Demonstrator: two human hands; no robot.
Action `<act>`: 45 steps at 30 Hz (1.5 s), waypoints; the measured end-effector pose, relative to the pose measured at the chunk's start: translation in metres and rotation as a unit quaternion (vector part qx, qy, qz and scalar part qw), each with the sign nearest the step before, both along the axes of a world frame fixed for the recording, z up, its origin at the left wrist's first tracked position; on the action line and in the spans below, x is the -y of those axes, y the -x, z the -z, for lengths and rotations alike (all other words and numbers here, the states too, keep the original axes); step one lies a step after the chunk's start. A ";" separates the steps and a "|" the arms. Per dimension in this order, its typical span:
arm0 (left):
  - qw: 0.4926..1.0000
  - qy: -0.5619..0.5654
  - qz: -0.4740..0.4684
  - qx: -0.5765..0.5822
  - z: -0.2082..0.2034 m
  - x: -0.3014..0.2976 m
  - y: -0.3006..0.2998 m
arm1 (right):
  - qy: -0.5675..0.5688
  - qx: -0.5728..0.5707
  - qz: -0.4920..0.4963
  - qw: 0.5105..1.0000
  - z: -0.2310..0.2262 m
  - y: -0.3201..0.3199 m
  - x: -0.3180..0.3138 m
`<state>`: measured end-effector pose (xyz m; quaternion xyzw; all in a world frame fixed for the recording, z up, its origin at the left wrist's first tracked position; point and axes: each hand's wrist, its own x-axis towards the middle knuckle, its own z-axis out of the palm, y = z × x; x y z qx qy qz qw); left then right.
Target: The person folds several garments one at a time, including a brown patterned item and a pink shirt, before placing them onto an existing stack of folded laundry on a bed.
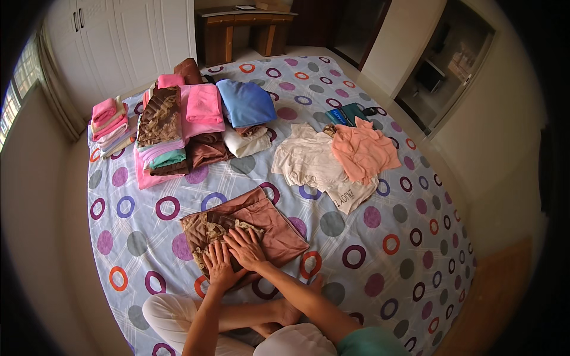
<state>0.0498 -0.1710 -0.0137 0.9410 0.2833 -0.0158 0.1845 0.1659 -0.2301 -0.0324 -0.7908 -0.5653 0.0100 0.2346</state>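
Note:
A brown satiny cloth, which looks like a pillowcase [282,230], lies on the bed in front of my crossed legs. Its left part is doubled over and shows a dark brown and gold pattern, while the right part is plain and lies flat. Both palms press on the patterned part. My left hand [221,267] rests near its lower edge with the fingers stretched out. Just to the right, my right hand [245,248] lies flat, fingers spread, its wrist close to the left one. Neither hand grips the cloth.
The bedsheet [249,172] is pale blue with coloured rings and dots. Folded cloths stand in stacks at the far left, including a small pile [111,127] and a blue bundle [246,102]. Crumpled white [303,155] and peach shirts [363,149] lie farther right, before a dark teal item [350,114].

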 end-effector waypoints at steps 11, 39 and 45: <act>0.995 -0.078 0.069 0.007 0.014 0.004 0.023 | 0.008 0.030 -0.017 0.999 -0.003 -0.009 0.000; 0.971 -0.002 0.195 -0.135 -0.009 0.013 0.035 | 0.130 0.001 -0.140 0.982 -0.012 0.012 -0.054; 0.964 -0.022 0.198 -0.177 -0.014 0.011 0.040 | 0.134 0.029 -0.157 0.978 -0.009 0.008 -0.070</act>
